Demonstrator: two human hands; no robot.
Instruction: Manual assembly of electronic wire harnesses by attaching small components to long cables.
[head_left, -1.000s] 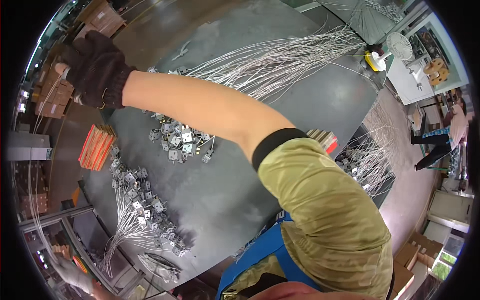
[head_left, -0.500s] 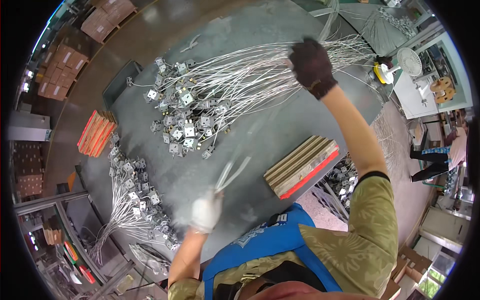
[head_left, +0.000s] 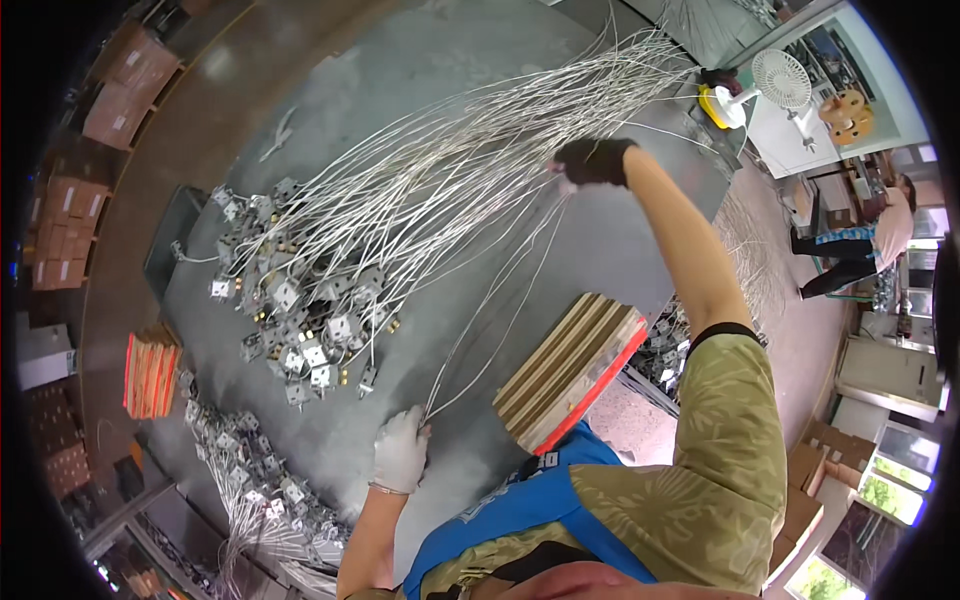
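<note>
My left hand (head_left: pixel 400 450), in a pale glove, is closed near the table's front edge. Out of it run a few thin white wires (head_left: pixel 478 312), slack and curving up toward the right. At their upper end my right hand (head_left: pixel 592 163), in a dark glove with bare fingertips, pinches at them, slightly blurred. Beyond it a wide bundle of white wires (head_left: pixel 450 150) stretches across the table. Small metal box-like parts (head_left: pixel 300 330) are fixed to the bundle's left ends and lie in a heap. What else my left fingers hold is hidden.
A stack of wooden strips (head_left: pixel 570 370) with a red edge lies before me on the grey table (head_left: pixel 420 50). Another red-edged stack (head_left: pixel 152 375) and a second heap of metal parts (head_left: pixel 250 460) are at left. A white fan (head_left: pixel 781 78) and another person (head_left: pixel 885 235) are at right.
My right hand has come down and left from over the bundle. My left hand has moved slightly left and lower, and wires now span between both hands. The whole view has turned a little.
</note>
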